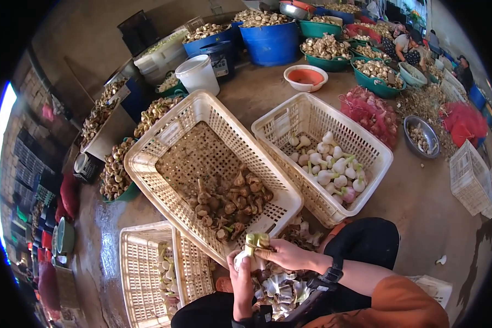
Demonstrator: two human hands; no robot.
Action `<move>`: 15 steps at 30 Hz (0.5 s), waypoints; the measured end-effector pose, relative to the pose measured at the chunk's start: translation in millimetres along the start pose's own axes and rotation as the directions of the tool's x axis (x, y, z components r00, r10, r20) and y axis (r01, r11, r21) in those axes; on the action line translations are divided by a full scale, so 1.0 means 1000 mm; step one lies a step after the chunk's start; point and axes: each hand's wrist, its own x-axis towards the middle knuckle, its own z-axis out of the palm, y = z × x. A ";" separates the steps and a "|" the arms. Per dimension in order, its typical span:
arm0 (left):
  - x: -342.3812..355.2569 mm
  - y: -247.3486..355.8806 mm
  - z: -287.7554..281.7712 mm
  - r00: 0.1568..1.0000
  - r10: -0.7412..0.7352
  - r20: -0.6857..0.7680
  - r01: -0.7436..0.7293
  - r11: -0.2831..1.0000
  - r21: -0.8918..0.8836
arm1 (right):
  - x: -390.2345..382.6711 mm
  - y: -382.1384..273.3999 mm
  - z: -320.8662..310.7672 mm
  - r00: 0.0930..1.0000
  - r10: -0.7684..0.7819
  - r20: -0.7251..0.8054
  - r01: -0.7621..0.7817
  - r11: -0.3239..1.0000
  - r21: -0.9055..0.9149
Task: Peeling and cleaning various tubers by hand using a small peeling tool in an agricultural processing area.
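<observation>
A white garlic bulb (239, 261) with a pale green stem is held over my lap. My left hand (241, 287) wraps round the bulb from below, fingers closed on it. From the right my right hand (290, 255) pinches the stem and its loose outer skin; its fingertips are partly hidden. Just beyond my hands, a tilted white crate (224, 128) holds brown, unpeeled garlic bulbs (246, 198) at its near end. To its right, another white crate (361, 131) contains clean white garlic bulbs (333, 164). Peeled skins (281, 290) lie between my legs.
A third white crate (142, 232) with some bulbs stands at the near left. Red net sacks (369, 112), a metal bowl (429, 150) and a small crate (470, 180) sit to the right. Garlic-filled tubs (268, 44) line the back. Other people (404, 49) sit far right.
</observation>
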 end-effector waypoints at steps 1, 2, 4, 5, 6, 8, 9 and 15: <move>0.000 0.007 0.009 0.998 -0.061 0.021 0.062 0.997 -0.056 | 0.000 0.002 0.000 0.957 0.288 0.038 -0.289 0.930 0.225; 0.002 0.002 0.003 0.998 -0.058 0.023 0.059 0.997 -0.055 | 0.000 0.007 0.001 0.834 0.535 0.138 -0.538 0.731 0.419; 0.007 -0.005 -0.008 0.855 -0.116 0.506 0.366 0.825 -0.430 | -0.003 0.043 0.005 0.715 0.677 0.176 -0.459 0.265 0.848; 0.005 -0.011 0.004 0.934 -0.173 0.312 0.266 0.921 -0.285 | -0.002 0.051 0.008 0.677 0.721 0.148 -0.434 0.229 0.871; 0.004 -0.014 0.005 0.948 -0.126 0.291 0.228 0.909 -0.349 | 0.000 0.054 0.011 0.634 0.763 0.123 -0.404 0.191 0.894; 0.007 -0.017 0.006 0.994 -0.008 0.106 0.013 0.999 -0.052 | 0.005 0.061 0.011 0.589 0.807 -0.053 -0.284 0.268 0.921; 0.005 -0.018 0.005 0.995 -0.007 0.100 0.012 0.999 -0.052 | 0.005 0.057 0.008 0.702 0.688 -0.182 -0.271 0.495 0.826; -0.014 0.016 0.023 0.997 -0.079 0.019 0.079 0.901 -0.426 | -0.012 0.022 0.016 0.875 0.485 0.004 -0.375 0.671 0.639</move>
